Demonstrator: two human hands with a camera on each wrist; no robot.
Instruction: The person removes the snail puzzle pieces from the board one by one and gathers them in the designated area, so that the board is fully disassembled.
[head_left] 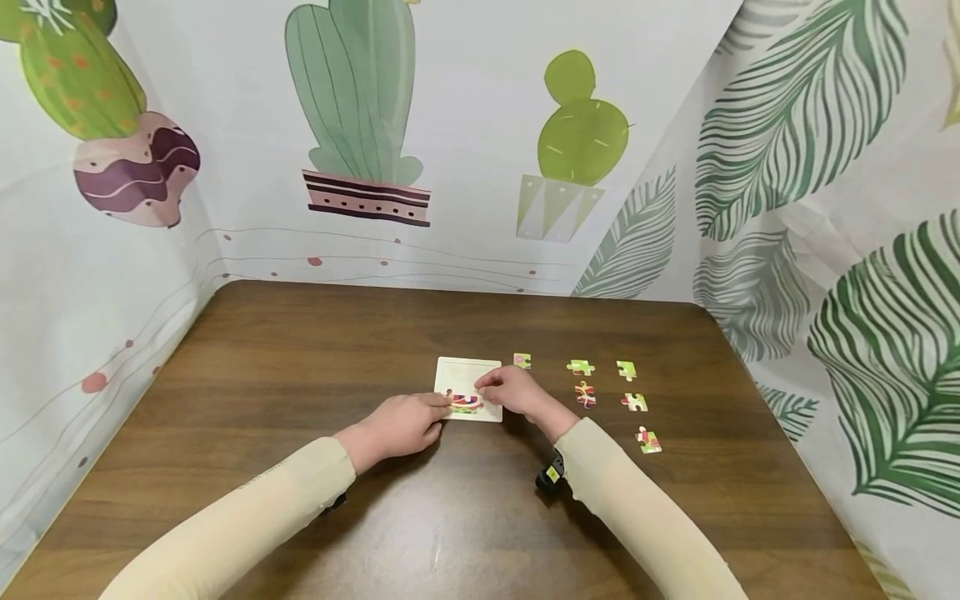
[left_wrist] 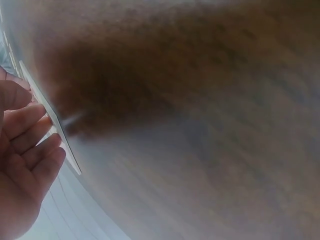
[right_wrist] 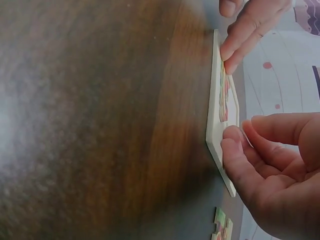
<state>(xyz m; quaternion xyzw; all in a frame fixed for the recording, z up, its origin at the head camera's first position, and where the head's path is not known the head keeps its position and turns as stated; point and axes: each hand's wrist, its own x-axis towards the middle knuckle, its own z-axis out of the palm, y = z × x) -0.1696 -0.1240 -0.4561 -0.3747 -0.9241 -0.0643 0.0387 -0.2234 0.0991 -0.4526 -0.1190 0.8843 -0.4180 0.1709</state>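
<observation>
A cream puzzle tray (head_left: 468, 370) lies flat on the wooden table, with joined jigsaw pieces (head_left: 467, 403) in red, white and green along its lower part. My left hand (head_left: 401, 423) rests its fingertips on the tray's left side, at the left end of those pieces. From the right, my right hand (head_left: 515, 392) reaches over the tray. Its bent fingertips and thumb (right_wrist: 231, 145) come close together at the pieces' right end. Whether a piece is pinched between them is hidden. In the left wrist view, the left fingers (left_wrist: 47, 145) lie along the tray's edge.
Several loose puzzle pieces lie right of the tray. One piece (head_left: 522, 361) is near its upper right corner, another (head_left: 585, 395) sits farther right, and one (head_left: 648, 440) lies nearest the front. Patterned walls (head_left: 480, 258) stand behind and beside the table (head_left: 337, 333).
</observation>
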